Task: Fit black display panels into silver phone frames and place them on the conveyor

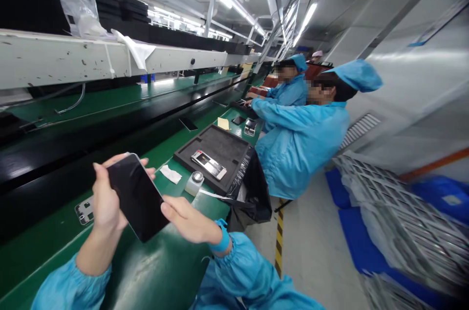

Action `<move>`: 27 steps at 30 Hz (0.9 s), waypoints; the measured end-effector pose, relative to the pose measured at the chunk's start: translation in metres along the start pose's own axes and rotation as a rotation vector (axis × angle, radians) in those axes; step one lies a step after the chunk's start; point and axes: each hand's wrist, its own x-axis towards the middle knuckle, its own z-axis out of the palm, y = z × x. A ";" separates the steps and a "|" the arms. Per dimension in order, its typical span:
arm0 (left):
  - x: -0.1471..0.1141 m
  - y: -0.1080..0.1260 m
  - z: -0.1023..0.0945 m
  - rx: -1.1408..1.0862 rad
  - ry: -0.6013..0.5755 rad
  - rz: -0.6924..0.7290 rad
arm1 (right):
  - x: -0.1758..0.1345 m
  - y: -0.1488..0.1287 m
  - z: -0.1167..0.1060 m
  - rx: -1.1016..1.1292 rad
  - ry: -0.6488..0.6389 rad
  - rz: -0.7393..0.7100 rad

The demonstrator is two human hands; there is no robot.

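The left hand (106,202) and right hand (189,219) grip a black-fronted phone (137,197), seemingly assembled, near the tray (222,140); inside, a white phone (209,165) looks unfinished.

back of held device (138,198) hidden

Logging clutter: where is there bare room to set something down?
Free: green bench below the held device, between the blue sleeves; far part of dark tray, beyond the white phone. Crowded: outside the tray's near edge, around the bottle and white scrap.
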 end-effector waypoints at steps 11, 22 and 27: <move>-0.002 0.013 0.004 -0.110 0.061 0.093 | 0.007 0.034 0.000 0.110 -0.161 0.109; 0.002 0.009 -0.003 -0.162 0.040 0.259 | 0.026 0.050 0.025 0.238 -0.121 0.108; 0.001 0.007 0.000 -0.160 0.137 0.340 | 0.030 0.042 0.044 0.473 -0.330 0.127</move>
